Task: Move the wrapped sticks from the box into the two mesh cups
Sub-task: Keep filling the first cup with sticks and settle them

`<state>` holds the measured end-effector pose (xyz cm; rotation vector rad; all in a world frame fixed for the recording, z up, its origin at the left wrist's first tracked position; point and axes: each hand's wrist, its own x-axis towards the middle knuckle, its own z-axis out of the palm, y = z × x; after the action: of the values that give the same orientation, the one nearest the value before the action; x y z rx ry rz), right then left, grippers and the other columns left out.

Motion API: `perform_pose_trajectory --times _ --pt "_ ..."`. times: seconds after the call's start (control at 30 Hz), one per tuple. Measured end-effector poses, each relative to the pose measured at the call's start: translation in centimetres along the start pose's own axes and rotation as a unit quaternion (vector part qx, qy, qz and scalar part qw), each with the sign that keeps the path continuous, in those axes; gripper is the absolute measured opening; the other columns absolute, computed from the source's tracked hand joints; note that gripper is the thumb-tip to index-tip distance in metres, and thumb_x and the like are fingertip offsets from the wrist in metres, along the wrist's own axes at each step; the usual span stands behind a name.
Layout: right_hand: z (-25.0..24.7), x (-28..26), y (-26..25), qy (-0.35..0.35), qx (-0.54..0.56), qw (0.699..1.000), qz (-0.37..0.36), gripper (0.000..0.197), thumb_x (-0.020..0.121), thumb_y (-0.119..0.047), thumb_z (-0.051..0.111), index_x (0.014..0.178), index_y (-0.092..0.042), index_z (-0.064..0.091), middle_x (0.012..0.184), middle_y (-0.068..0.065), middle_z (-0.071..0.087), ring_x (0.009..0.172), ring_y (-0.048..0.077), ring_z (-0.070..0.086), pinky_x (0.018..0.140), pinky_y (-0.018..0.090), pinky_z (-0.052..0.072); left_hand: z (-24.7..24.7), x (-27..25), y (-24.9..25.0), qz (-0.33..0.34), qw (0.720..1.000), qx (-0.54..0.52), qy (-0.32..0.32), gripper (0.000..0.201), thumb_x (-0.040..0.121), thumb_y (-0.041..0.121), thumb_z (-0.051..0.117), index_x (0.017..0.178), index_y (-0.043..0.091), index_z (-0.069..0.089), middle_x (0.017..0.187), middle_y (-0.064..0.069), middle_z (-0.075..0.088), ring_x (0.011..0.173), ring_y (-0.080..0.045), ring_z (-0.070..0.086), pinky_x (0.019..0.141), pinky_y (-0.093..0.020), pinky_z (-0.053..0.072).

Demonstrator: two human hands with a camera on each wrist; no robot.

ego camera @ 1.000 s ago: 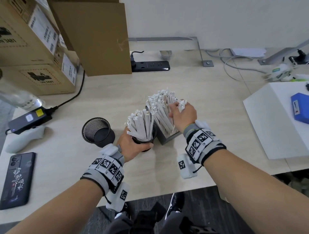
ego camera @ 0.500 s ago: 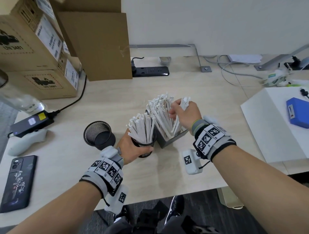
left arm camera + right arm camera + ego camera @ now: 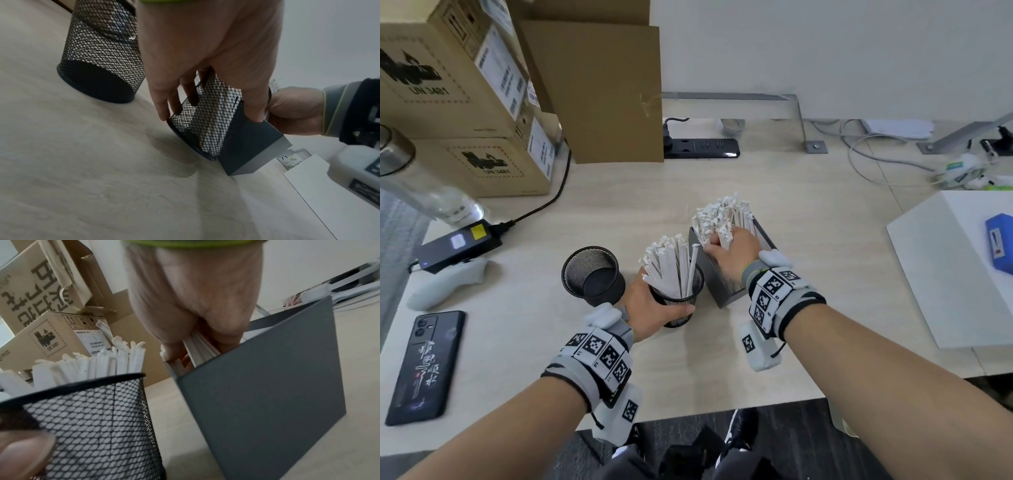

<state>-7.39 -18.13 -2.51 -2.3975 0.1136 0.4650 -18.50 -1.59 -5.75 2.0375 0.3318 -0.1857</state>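
Observation:
A grey box point(image 3: 722, 291) stands mid-table, packed with white wrapped sticks point(image 3: 719, 214). My right hand point(image 3: 727, 245) reaches into the box from the near side, its fingers curled round a bundle of sticks point(image 3: 202, 349); the fingertips are hidden among them. Just left of the box, touching it, a black mesh cup point(image 3: 681, 305) holds several sticks point(image 3: 667, 263) fanned out to the left. My left hand point(image 3: 657, 303) grips that cup round its side point(image 3: 205, 123). A second mesh cup point(image 3: 592, 274) stands empty further left.
Stacked cardboard boxes point(image 3: 465, 102) fill the back left, a power strip point(image 3: 702, 148) lies behind. A phone point(image 3: 424, 366), a charger point(image 3: 458, 245) and a white controller point(image 3: 445, 287) lie at the left. A white box point(image 3: 955, 267) with a blue device point(image 3: 1000, 240) sits at the right.
My right hand, which had lifted a few sticks above the box, has dropped back down among the sticks in it. My left hand keeps hold of the filled cup.

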Motion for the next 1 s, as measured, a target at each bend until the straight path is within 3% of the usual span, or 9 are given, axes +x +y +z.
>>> perform_pose_trajectory --times 0.1,0.2,0.37,0.47,0.57,0.7,0.83,0.9,1.0 --pt "-0.1 -0.2 0.0 -0.010 -0.028 1.000 0.007 0.058 0.090 -0.038 0.062 0.137 -0.008 0.046 0.140 0.011 0.053 0.126 0.030 0.051 0.098 0.033 0.043 -0.2 -0.3 0.3 0.013 1.000 0.000 -0.003 0.072 0.060 0.026 0.092 0.122 0.020 0.055 0.115 0.009 0.060 0.106 -0.006 0.054 0.091 -0.020 0.038" --pt "0.0 -0.2 0.6 0.015 -0.003 1.000 0.004 0.046 0.092 -0.041 0.055 0.126 -0.010 0.056 0.124 0.009 0.064 0.113 0.029 0.059 0.092 0.031 0.045 -0.3 -0.3 0.6 0.017 1.000 -0.006 -0.012 0.065 0.062 0.022 0.091 0.113 0.028 0.052 0.111 0.011 0.060 0.104 -0.004 0.054 0.090 -0.019 0.039" --pt "-2.0 -0.6 0.2 0.088 0.115 0.989 -0.018 0.034 0.097 -0.030 0.043 0.125 -0.011 0.046 0.087 -0.002 0.071 0.082 0.017 0.068 0.075 0.031 0.054 -0.4 -0.1 0.4 0.002 1.000 -0.004 -0.031 0.076 0.061 0.030 0.091 0.125 0.018 0.052 0.114 0.012 0.061 0.107 -0.004 0.055 0.090 -0.018 0.040" --pt "-4.0 -1.2 -1.7 0.148 0.271 0.951 -0.028 0.016 0.097 -0.024 0.046 0.107 -0.012 0.050 0.072 -0.001 0.063 0.057 0.009 0.064 0.055 0.023 0.049 -0.4 -0.1 -0.3 -0.005 0.999 0.004 -0.046 0.084 0.057 0.041 0.089 0.130 0.018 0.052 0.117 0.012 0.063 0.109 -0.005 0.058 0.092 -0.019 0.040" --pt "-5.4 -2.5 -4.4 0.156 0.408 0.896 -0.078 0.011 0.095 -0.023 0.052 0.086 -0.016 0.051 0.050 -0.006 0.052 0.047 0.017 0.060 0.058 0.037 0.052 -0.3 -0.1 -0.5 -0.007 0.998 0.022 -0.058 0.088 0.052 0.054 0.085 0.128 0.018 0.057 0.112 0.016 0.064 0.106 -0.002 0.060 0.092 -0.019 0.044" --pt "-3.8 -4.4 -6.5 0.081 0.464 0.877 -0.090 0.013 0.094 -0.017 0.059 0.084 -0.012 0.053 0.052 0.002 0.052 0.045 0.020 0.058 0.056 0.035 0.053 -0.2 -0.4 0.4 0.006 0.999 0.012 -0.040 0.076 0.059 0.035 0.090 0.124 0.021 0.052 0.103 0.025 0.059 0.092 0.014 0.054 0.075 0.005 0.036" --pt "-1.3 -5.6 -5.1 0.017 0.318 0.943 -0.097 0.012 0.082 -0.019 0.071 0.085 -0.017 0.060 0.074 0.003 0.067 0.072 0.026 0.069 0.074 0.035 0.058 -0.4 -0.5 1.4 0.024 0.999 -0.008 -0.021 0.075 0.061 0.026 0.090 0.124 0.022 0.050 0.098 0.031 0.055 0.085 0.025 0.050 0.069 0.007 0.033" --pt "-0.7 -5.5 -4.4 0.040 0.225 0.965 -0.129 0.013 0.080 -0.023 0.073 0.087 -0.020 0.063 0.084 -0.009 0.063 0.083 0.015 0.064 0.076 0.019 0.050 -0.8 -0.5 1.5 0.037 0.999 -0.010 -0.019 0.077 0.062 0.024 0.090 0.126 0.021 0.048 0.098 0.035 0.051 0.085 0.029 0.046 0.070 0.008 0.031" --pt "-0.9 -5.2 -4.1 0.114 0.153 0.963 -0.192 0.013 0.085 -0.026 0.069 0.097 -0.020 0.068 0.090 -0.012 0.062 0.082 0.004 0.055 0.079 0.019 0.045 -1.0 -0.5 1.0 0.041 0.999 -0.011 -0.014 0.080 0.060 0.028 0.091 0.128 0.024 0.048 0.100 0.036 0.051 0.088 0.020 0.050 0.072 0.007 0.032"
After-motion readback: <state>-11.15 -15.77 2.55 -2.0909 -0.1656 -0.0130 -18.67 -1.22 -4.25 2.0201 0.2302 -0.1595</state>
